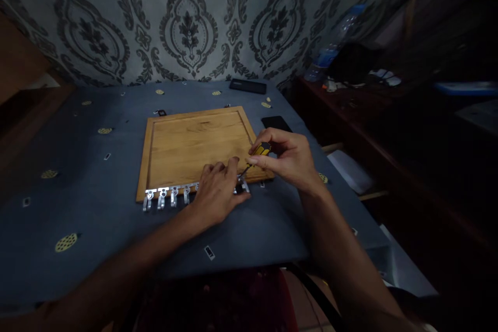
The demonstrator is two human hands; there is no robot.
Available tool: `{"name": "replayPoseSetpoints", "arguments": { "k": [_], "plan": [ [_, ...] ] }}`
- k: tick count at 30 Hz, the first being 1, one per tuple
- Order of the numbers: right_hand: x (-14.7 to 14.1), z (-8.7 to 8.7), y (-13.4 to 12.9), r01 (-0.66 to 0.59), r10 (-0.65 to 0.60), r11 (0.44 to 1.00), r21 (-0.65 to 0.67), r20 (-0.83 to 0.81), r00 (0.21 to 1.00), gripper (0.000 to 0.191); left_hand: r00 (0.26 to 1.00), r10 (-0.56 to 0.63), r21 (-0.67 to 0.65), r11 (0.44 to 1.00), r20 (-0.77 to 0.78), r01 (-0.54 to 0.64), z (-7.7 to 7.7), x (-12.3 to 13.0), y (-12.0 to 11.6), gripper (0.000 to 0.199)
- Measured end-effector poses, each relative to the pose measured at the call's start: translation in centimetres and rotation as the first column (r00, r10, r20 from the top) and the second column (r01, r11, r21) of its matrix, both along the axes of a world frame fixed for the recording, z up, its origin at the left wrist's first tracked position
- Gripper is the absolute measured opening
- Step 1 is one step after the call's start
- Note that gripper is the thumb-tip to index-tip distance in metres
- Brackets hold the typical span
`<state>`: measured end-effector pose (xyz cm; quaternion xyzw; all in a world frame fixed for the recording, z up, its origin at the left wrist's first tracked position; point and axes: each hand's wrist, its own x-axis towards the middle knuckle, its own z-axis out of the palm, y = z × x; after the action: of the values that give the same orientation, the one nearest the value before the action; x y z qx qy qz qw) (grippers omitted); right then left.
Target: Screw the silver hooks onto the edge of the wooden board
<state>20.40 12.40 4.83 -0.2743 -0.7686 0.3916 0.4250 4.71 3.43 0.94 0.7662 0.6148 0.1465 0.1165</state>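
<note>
A brown wooden board (194,140) with a raised frame lies flat on the cloth-covered table. Along its near edge runs a metal rail with several silver hooks (162,198). My left hand (218,192) rests over the right part of the rail, fingers on the board, hiding some of the hooks. Between the thumb and fingers of my right hand (286,158) is a small yellow and black screwdriver (261,150). Its shaft points down and left to the rail's right end, beside my left hand. The exact spot of the tip is hard to make out.
Behind the board, a black phone-like object (248,86) lies near the patterned wall. Another dark flat object (276,123) is right of the board. A plastic bottle (327,57) and dark items stand on a reddish-brown desk (350,109) at the right.
</note>
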Motion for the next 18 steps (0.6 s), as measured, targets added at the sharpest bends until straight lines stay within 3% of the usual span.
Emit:
{"name": "replayPoseSetpoints", "arguments": {
  "k": [9, 18],
  "plan": [
    [0.61, 0.8, -0.16, -0.218, 0.218, 0.976, -0.027, 0.035, 0.975, 0.028, 1.0, 0.007, -0.012, 1.0, -0.017, -0.008, 0.06, -0.01, 0.1, 0.066],
    [0.33, 0.18, 0.26, -0.08, 0.08, 0.996, 0.048, 0.018, 0.997, 0.042, 1.0, 0.01, 0.003, 1.0, 0.005, -0.01, -0.1, -0.05, 0.02, 0.066]
  ]
}}
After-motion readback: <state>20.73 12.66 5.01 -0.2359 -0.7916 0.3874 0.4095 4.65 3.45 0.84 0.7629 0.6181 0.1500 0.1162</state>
